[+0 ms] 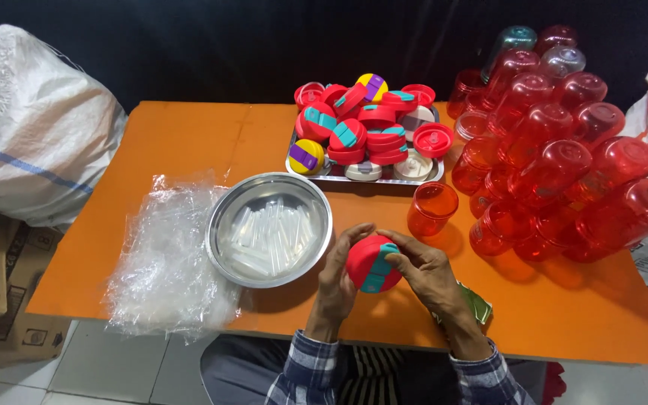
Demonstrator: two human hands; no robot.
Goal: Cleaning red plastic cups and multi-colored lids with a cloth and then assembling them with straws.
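Both hands meet over the near edge of the orange bench (189, 142), clamped together on one red lid (373, 264) with a teal flip strap; the left hand (337, 279) cups the lid from its left side, thumb curled over the top and wrist rising straight up from a plaid sleeve (310, 371); the right hand (427, 271) comes in at a slant from the lower right, fingers spread over the strap and pressing on the lid's upper right face. The lid sits just above the bench, between a round steel bowl (223, 251) of clear plastic tubes on the left and a single upright red cup (431, 208) just behind it; a steel tray (384, 178) heaped with more red lids stands farther back; a pile of overturned red cups (556, 180) fills the right side; crumpled clear plastic film (163, 262) lies left of the bowl.
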